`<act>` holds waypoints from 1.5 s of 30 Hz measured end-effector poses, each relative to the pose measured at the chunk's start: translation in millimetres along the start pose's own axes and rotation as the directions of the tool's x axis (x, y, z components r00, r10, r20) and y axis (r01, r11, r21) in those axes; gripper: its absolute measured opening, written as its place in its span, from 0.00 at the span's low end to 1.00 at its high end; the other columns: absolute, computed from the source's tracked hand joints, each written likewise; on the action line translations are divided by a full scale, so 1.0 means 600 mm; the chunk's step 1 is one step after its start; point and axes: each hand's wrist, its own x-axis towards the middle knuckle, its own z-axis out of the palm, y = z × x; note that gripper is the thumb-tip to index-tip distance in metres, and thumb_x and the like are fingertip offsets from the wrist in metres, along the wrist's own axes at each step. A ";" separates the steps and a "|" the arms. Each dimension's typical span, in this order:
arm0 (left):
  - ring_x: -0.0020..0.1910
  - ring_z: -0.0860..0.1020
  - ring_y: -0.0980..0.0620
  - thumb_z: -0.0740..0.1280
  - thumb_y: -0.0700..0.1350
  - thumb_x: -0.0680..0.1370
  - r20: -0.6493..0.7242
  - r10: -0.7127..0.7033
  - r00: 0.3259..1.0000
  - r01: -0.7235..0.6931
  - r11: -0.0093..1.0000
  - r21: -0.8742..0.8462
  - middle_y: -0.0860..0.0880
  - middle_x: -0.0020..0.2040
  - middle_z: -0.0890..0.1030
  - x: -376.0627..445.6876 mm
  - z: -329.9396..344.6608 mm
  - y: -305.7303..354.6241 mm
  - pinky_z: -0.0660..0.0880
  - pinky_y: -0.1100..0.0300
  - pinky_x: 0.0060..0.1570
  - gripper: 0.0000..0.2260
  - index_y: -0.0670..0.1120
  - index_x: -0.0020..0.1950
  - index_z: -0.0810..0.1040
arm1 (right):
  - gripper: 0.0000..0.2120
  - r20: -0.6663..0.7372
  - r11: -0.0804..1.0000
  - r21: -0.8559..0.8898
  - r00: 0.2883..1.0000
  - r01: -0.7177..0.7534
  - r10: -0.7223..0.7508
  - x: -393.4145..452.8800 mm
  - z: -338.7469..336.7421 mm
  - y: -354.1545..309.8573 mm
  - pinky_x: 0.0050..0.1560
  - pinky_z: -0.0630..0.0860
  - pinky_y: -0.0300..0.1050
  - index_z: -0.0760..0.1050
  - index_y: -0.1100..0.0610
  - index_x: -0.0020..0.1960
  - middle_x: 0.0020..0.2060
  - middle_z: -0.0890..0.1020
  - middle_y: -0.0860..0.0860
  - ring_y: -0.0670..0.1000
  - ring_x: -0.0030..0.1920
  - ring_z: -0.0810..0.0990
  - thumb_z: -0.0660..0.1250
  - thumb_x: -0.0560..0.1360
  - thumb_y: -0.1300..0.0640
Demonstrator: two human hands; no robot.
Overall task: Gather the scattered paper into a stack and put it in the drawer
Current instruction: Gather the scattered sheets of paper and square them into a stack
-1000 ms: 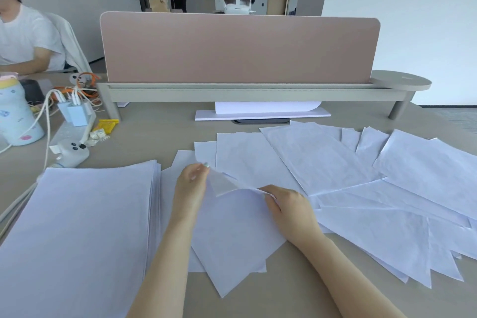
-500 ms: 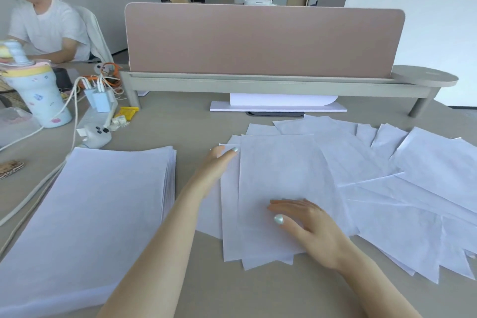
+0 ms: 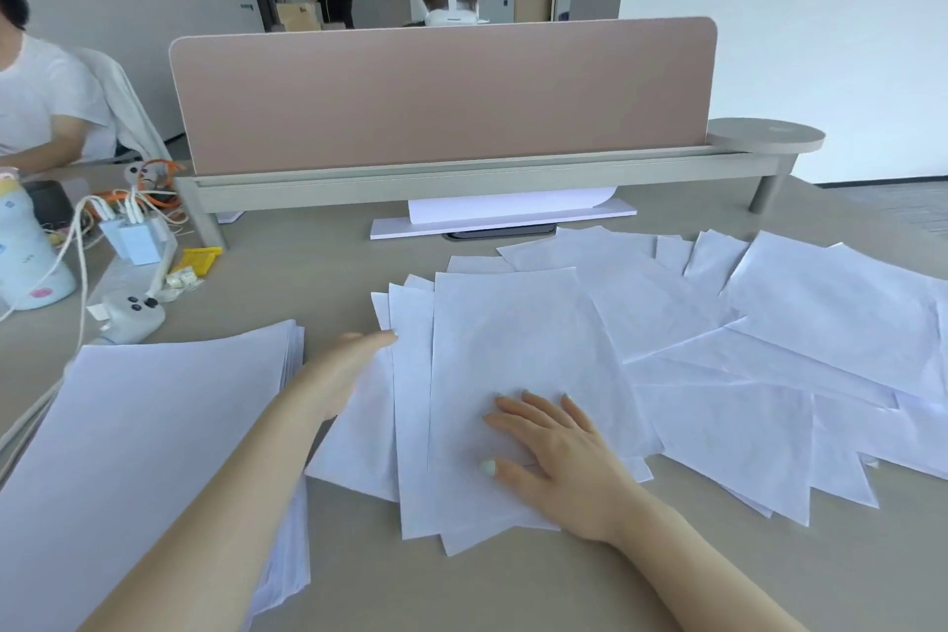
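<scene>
Loose sheets are being squared beside a finished paper stack on a desk.

Taking the gathered bundle [image 3: 513, 375] as landmark: to its left, the tall stack [image 3: 143, 452] is seen; the left hand [image 3: 343, 370] is laid open against the bundle's left edge; the right hand [image 3: 559, 457] is pressed flat, fingers spread, on its near part; to its right, scattered sheets [image 3: 800, 375] are fanned across the desk [image 3: 461, 590]. No drawer is visible.

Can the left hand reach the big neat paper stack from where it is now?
Probably yes. The left hand lies at the loose sheets' edge, beside the neat stack, with nothing between them.
</scene>
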 end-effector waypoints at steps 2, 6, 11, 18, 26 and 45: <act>0.63 0.69 0.53 0.68 0.47 0.76 0.122 -0.008 0.992 0.008 1.000 -0.003 0.56 0.60 0.75 -0.009 0.012 -0.001 0.61 0.59 0.60 0.15 0.47 0.61 0.73 | 0.25 0.012 0.999 0.039 1.000 0.021 -0.022 -0.002 -0.005 -0.004 0.74 0.38 0.43 0.60 0.41 0.73 0.74 0.57 0.35 0.40 0.76 0.49 0.51 0.77 0.37; 0.54 0.77 0.50 0.72 0.37 0.68 0.153 0.077 0.985 -0.088 0.994 0.068 0.45 0.57 0.79 -0.024 0.035 -0.003 0.68 0.60 0.55 0.12 0.46 0.50 0.78 | 0.22 0.030 0.970 0.219 0.993 0.104 -0.113 -0.005 -0.019 -0.004 0.75 0.44 0.40 0.63 0.43 0.72 0.73 0.61 0.36 0.36 0.73 0.54 0.54 0.79 0.42; 0.56 0.79 0.46 0.67 0.30 0.73 -0.049 0.255 0.966 -0.252 0.966 0.057 0.40 0.60 0.78 -0.019 -0.017 0.034 0.70 0.57 0.58 0.16 0.36 0.60 0.77 | 0.24 -0.355 0.963 0.269 0.925 -0.035 0.133 0.033 -0.074 0.080 0.75 0.52 0.47 0.67 0.46 0.70 0.71 0.63 0.38 0.44 0.75 0.58 0.58 0.75 0.44; 0.27 0.81 0.61 0.64 0.34 0.75 -0.306 0.226 0.925 -0.352 0.814 -0.462 0.56 0.29 0.83 -0.036 -0.136 0.081 0.78 0.64 0.34 0.09 0.45 0.48 0.79 | 0.17 -0.213 0.892 0.009 0.871 -0.451 0.443 0.039 -0.093 0.179 0.69 0.57 0.47 0.71 0.47 0.66 0.71 0.68 0.44 0.47 0.72 0.64 0.54 0.79 0.47; 0.23 0.80 0.53 0.61 0.36 0.77 0.002 0.016 1.000 -0.013 0.894 -0.447 0.50 0.24 0.82 -0.028 0.038 0.064 0.77 0.59 0.32 0.07 0.44 0.44 0.78 | 0.17 -0.165 0.862 0.376 0.891 -0.340 0.423 0.041 -0.100 0.138 0.51 0.75 0.45 0.78 0.48 0.49 0.46 0.84 0.45 0.49 0.47 0.81 0.53 0.79 0.43; 0.50 0.76 0.43 0.64 0.41 0.78 0.109 -0.136 0.985 0.173 0.838 -0.518 0.45 0.63 0.66 -0.011 0.276 0.126 0.75 0.48 0.47 0.13 0.44 0.61 0.66 | 0.19 -0.344 0.742 0.181 0.665 -0.646 0.663 0.027 -0.121 0.260 0.69 0.56 0.48 0.70 0.49 0.65 0.67 0.72 0.45 0.52 0.69 0.66 0.56 0.76 0.46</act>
